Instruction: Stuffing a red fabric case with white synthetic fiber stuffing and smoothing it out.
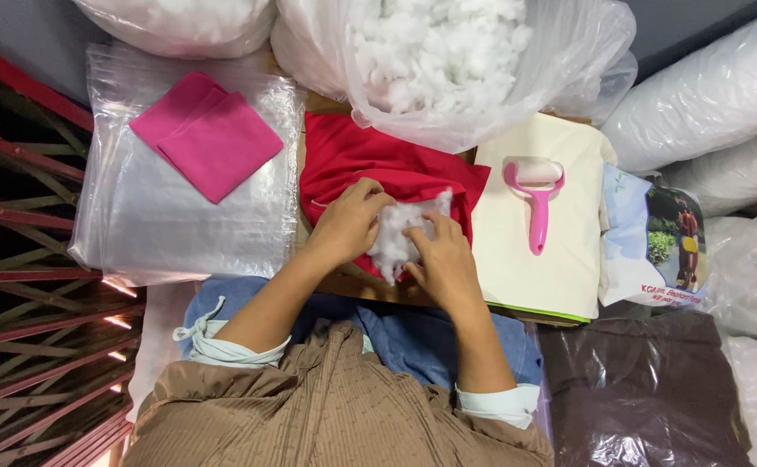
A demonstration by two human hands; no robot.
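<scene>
Two bare hands meet over a red fabric cover (370,164) that lies at the middle of the work surface, with a wad of white fibre stuffing (400,233) between them. The left hand (348,223) curls its fingers over the left side of the wad and presses it against the red cloth; the right hand (443,259) lies on the wad's right side, fingers close together and bent down onto it. Just right of the red cover, a pink lint roller (536,201) rests on a cream fabric piece (569,268). Toward the left edge, folded pink cloths (210,138) sit on a stack of clear plastic bags (153,225). At the far edge, a large clear bag of white stuffing (448,60) stands open.
</scene>
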